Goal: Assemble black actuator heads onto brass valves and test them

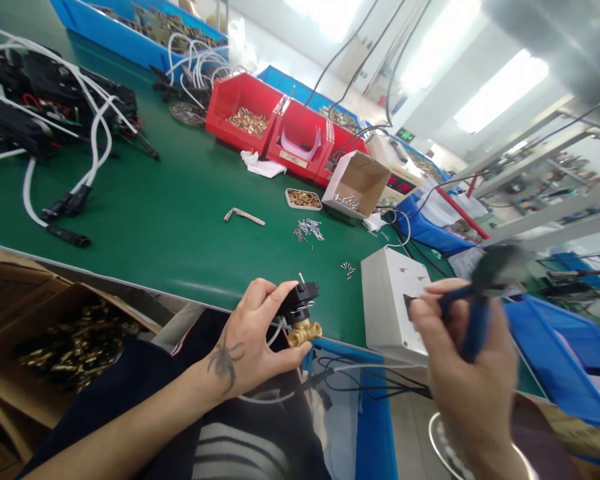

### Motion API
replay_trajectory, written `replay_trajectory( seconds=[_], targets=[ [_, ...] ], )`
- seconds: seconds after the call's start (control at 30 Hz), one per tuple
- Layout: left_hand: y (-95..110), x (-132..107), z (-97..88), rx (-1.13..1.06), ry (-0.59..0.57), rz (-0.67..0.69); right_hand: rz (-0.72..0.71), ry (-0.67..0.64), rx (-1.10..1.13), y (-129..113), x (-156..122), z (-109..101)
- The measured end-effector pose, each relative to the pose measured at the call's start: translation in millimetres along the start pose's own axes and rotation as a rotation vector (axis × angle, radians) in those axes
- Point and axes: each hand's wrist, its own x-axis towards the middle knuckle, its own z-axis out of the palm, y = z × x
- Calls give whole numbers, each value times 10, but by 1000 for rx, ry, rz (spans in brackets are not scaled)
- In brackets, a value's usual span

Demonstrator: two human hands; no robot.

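Okay, I've got both hands low in the view, right at the near edge of the green bench (170, 220). My left hand (250, 340) is curled around a small valve assembly (300, 313): black plastic head on top, brass fitting below, thumb and fingers pinching it on either side so it sits upright just off the bench edge. A thin white wire loops out from under it toward my lap.

My right hand (465, 360) is wrapped tight round the blue handles of a pair of pliers (480, 293). The dark head points up and to the right, blurred, so I can't tell whether the nose is open or carrying anything. Tool and valve are apart, with the white switch box (393, 303) standing between them.

As to progress, I'd judge this piece is mid-assembly: head and brass body are already joined, but the pliers haven't met the part yet, so whatever fastening they do looks still to come. A cardboard box of brass fittings (75, 347) at my left looks well stocked. Loose pins (309, 230) lie scattered further up the bench, near a small tray of brass parts (303, 199) and the red bins (275, 127).
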Motion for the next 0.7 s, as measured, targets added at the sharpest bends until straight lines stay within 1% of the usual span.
replay_trajectory(
  seconds=[0.07,0.1,0.13,0.17,0.2,0.27,0.3,0.33,0.37,0.43,0.47,0.5,0.53,0.6,0.63,0.67,0.7],
  targets=[
    [-1,-3,-5,6,-10,0,-121,-304,-26,14,4,59],
    [0,-3,-7,6,-14,-2,-165,-432,-42,17,12,71],
    [2,-3,-8,3,-14,-3,-180,-483,-55,17,21,69],
    [4,-2,-9,-2,-11,-4,-156,-430,-58,14,30,56],
    [7,0,-11,-7,-6,-4,-96,-288,-40,9,35,40],
    [13,7,-17,-12,-4,-6,33,68,40,3,31,29],
    [16,12,-23,-12,-8,-9,56,159,64,5,23,40],
    [19,17,-29,-10,-16,-11,39,133,64,12,13,60],
    [22,22,-36,-7,-23,-14,-17,9,41,22,4,85],
    [26,29,-47,-5,-31,-21,-157,-347,-53,45,-8,119],
    [27,30,-50,-6,-35,-24,-194,-455,-86,54,-11,121],
    [27,31,-51,-10,-36,-27,-191,-452,-98,60,-13,114],
    [26,32,-51,-14,-36,-28,-151,-337,-91,61,-16,103],
    [23,32,-49,-21,-32,-26,-36,26,-29,59,-27,92],
    [22,33,-50,-21,-30,-24,-8,143,1,59,-34,99],
    [23,35,-52,-18,-29,-24,-14,138,11,61,-39,113],
    [23,36,-55,-15,-29,-25,-51,24,-1,66,-40,130]
  ],
)
